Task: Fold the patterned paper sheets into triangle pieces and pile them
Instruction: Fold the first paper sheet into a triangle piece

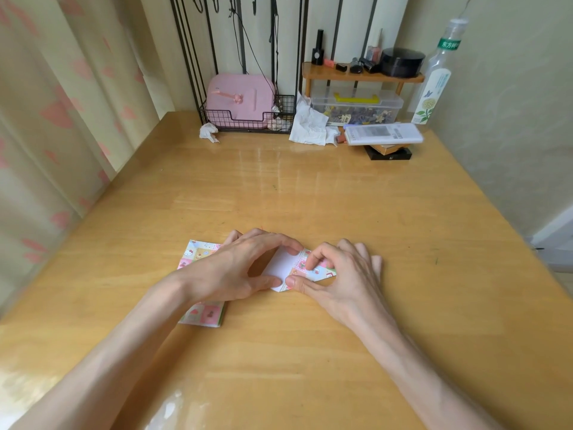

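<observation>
Both our left hand (pixel 235 268) and right hand (pixel 338 274) pinch the patterned sheet (pixel 280 263) between them; flimsy, we judge, best gripped at edges

Toward the middle of the bench's (pixel 310 187) near edge, the left grip (pixel 235 268) and right grip (pixel 338 274) are both pinching a partly folded patterned paper sheet (pixel 285 263), its white underside showing. A stack of patterned sheets (pixel 206 316) is lying under the left wrist. A wire basket (pixel 248 121) and a clear box (pixel 356 108) are sitting along the far edge.
</observation>
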